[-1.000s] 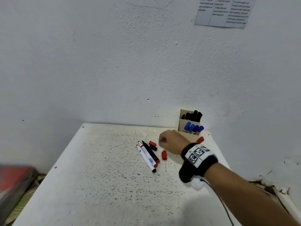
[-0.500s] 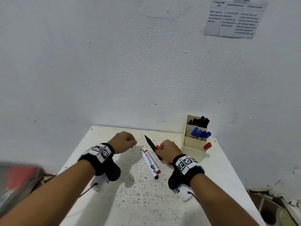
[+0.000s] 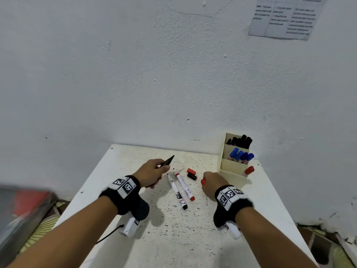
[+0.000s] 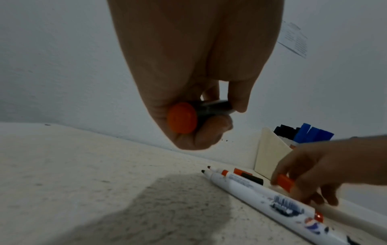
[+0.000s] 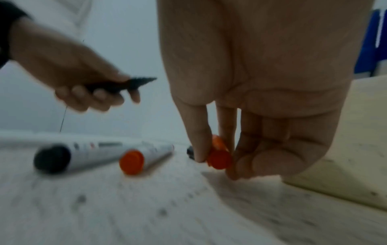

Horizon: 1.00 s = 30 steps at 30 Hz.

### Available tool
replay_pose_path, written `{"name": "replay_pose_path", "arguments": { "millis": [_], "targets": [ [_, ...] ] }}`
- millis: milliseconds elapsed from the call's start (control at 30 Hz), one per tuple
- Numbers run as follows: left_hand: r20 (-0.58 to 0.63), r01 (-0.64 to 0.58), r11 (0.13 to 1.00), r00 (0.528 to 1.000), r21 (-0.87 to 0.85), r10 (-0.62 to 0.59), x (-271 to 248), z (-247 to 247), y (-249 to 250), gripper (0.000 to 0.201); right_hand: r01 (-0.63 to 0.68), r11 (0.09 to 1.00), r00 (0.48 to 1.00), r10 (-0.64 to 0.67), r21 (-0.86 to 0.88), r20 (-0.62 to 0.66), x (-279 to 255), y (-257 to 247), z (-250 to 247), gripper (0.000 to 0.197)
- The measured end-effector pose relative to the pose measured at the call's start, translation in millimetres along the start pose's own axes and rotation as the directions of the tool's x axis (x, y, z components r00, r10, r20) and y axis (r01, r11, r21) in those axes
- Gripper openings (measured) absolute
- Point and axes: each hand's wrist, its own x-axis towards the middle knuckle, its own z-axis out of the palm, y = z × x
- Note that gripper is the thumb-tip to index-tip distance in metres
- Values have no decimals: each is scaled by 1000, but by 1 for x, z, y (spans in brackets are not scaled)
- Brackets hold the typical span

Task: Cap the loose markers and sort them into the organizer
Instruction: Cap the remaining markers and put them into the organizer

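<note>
Standing at the back of the bench (image 3: 135,238), the organizer (image 3: 232,167) already holds capped markers; two white markers (image 3: 180,187) lie uncapped, the left hand (image 3: 151,174) grips a dark marker (image 3: 167,161), the right hand (image 3: 211,183) pinches a red cap (image 3: 202,181)

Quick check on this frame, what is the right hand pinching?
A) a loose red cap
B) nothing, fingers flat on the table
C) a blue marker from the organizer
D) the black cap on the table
A: the right hand pinches a red cap just above the table, while the black cap lies untouched beside another red one.
</note>
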Motion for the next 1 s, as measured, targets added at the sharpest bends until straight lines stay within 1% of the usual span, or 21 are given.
{"name": "replay_pose_path", "arguments": {
  "millis": [33,67,100,133,167,200,233,267,300,333,400,533,633,667,767,833,900,933,1000],
  "targets": [
    [8,1,1000,1000,2,-1,-2,-2,-3,14,-12,999,1000,13,53,-18,1,1,0,25],
    [24,2,1000,1000,8,-2,-4,-3,-5,14,-24,985,999,31,171,-38,5,2,0,29],
    [43,3,1000,999,20,-4,-6,-3,-7,14,-23,937,998,43,347,-48,6,1,-2,34],
    [60,4,999,998,35,-7,-8,-3,-8,13,0,833,998,39,553,-59,7,-2,-4,37],
    [73,3,999,997,44,-6,-9,-3,-9,13,36,687,996,32,726,-79,4,-6,-9,34],
    [80,1,999,997,48,-5,-10,-2,-9,12,66,530,995,30,845,-97,0,-12,-15,28],
    [86,-3,999,996,45,-1,-11,-1,-8,12,89,396,993,34,914,-111,-4,-19,-22,23],
    [91,-8,999,996,42,5,-11,0,-7,11,113,284,991,43,952,-130,-6,-25,-26,19],
    [96,-17,999,995,38,13,-11,1,-6,11,135,206,987,54,969,-149,-8,-31,-30,16],
    [102,-26,999,995,36,22,-12,3,-4,12,152,161,984,67,975,-164,-7,-36,-30,13],
    [108,-46,998,993,30,43,-12,6,0,13,174,151,979,77,973,-187,-8,-47,-28,9],
    [97,-80,997,992,14,78,-14,10,6,13,170,219,984,10,961,-177,-13,-63,-18,12],
    [67,-84,996,994,16,83,-16,10,5,18,214,222,975,5,951,-221,-14,-63,-14,13],
    [73,-79,997,994,-6,80,-17,9,5,19,220,190,975,-10,957,-222,-14,-63,-14,12],
    [148,-26,989,988,-146,48,-21,5,5,21,199,16,975,-101,980,-197,-19,-60,-16,10],
    [217,36,972,976,-231,15,-22,1,6,24,189,-52,965,-175,981,-196,-21,-57,-17,11],
    [267,55,967,964,-248,14,-23,-3,8,26,186,-82,957,-212,979,-199,-22,-55,-17,12],
    [266,39,974,964,-225,23,-23,-4,9,27,189,-81,958,-203,979,-202,-22,-55,-17,12],
    [195,-40,992,979,-121,64,-22,-1,11,25,206,-61,967,-138,977,-212,-22,-58,-17,11]
  ]
}}
